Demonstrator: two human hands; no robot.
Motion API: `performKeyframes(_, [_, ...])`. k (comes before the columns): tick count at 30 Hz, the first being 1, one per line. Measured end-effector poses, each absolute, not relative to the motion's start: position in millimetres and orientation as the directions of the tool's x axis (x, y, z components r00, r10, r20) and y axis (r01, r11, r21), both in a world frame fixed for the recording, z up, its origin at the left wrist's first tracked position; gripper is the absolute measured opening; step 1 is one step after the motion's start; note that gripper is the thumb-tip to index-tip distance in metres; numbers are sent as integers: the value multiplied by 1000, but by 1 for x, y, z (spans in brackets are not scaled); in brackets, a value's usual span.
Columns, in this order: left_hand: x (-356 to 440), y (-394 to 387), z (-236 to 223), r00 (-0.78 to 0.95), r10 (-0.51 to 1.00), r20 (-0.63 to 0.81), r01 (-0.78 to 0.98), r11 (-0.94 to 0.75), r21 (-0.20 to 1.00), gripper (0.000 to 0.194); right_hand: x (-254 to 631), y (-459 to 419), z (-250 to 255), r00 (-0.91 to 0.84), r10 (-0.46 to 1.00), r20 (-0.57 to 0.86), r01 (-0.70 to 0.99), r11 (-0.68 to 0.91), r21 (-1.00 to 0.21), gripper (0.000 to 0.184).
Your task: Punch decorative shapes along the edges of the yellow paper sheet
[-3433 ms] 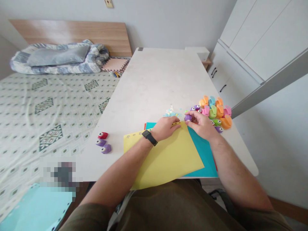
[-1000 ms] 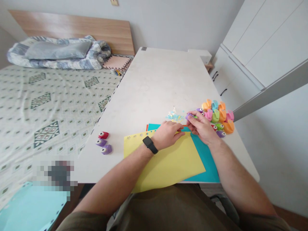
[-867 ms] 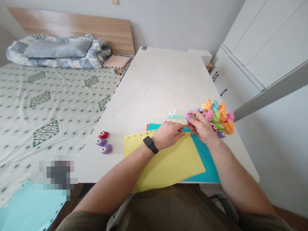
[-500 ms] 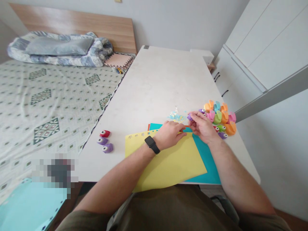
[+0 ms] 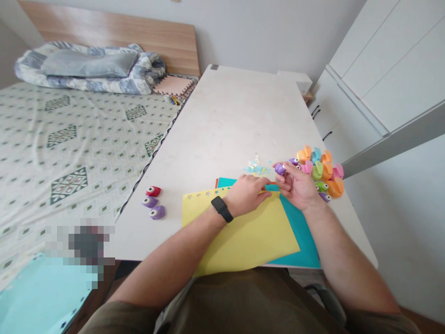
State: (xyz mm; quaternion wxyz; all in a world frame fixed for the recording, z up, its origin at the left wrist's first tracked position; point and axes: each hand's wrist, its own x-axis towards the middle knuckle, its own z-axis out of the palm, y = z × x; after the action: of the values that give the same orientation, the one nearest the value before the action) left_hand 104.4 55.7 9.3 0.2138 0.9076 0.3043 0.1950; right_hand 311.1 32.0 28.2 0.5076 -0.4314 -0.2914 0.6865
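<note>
My right hand (image 5: 297, 186) is closed around a small purple paper punch (image 5: 280, 169), held just above the table past the far corner of the yellow paper sheet (image 5: 243, 232). My left hand (image 5: 247, 195) rests on that sheet's far edge, fingers curled and pressing it down; a black watch sits on the wrist. The sheet's far edge shows a row of punched shapes. A teal sheet (image 5: 299, 234) and a red sheet lie under the yellow one. Small paper cut-outs (image 5: 256, 167) are scattered just beyond my hands.
A heap of coloured punches (image 5: 321, 174) lies right of my right hand. Three more punches, one red (image 5: 153, 191) and two purple (image 5: 155, 208), sit near the white table's (image 5: 229, 116) left edge. A bed (image 5: 69, 139) stands left, white cupboards right.
The purple punch was on the yellow sheet's edge 3.4 s ago; my right hand has since lifted it clear. The left hand has stayed on the sheet. The camera has drifted slightly.
</note>
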Motion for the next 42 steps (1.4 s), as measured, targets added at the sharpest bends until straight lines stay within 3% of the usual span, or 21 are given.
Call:
performKeyframes(8, [105,55,11,740,639,210,484,-723,493,34,316,33,28,-147,935,-322,-564,-347,-749,23])
performKeyframes(17, [105,54,10,738,643,206,485,-717,501,41,317,32,32,-195,917,-349,-574,-395,-717,31])
performKeyframes(21, [105,54,13,734,650,195,496,-710,501,44,317,31,32,-203,908,-366,-547,-415,-727,33])
performKeyframes(27, [104,56,14,756,629,182,495,-731,470,26,316,30,36,-121,930,-346,-491,-359,-794,34])
performKeyframes(33, [103,55,15,770,615,169,507,-751,422,26,318,29,37,-76,949,-307,-484,-304,-820,34])
performKeyframes(42, [103,58,11,669,730,141,617,-651,442,28,325,30,35,-5,966,-257,-481,-228,-847,35])
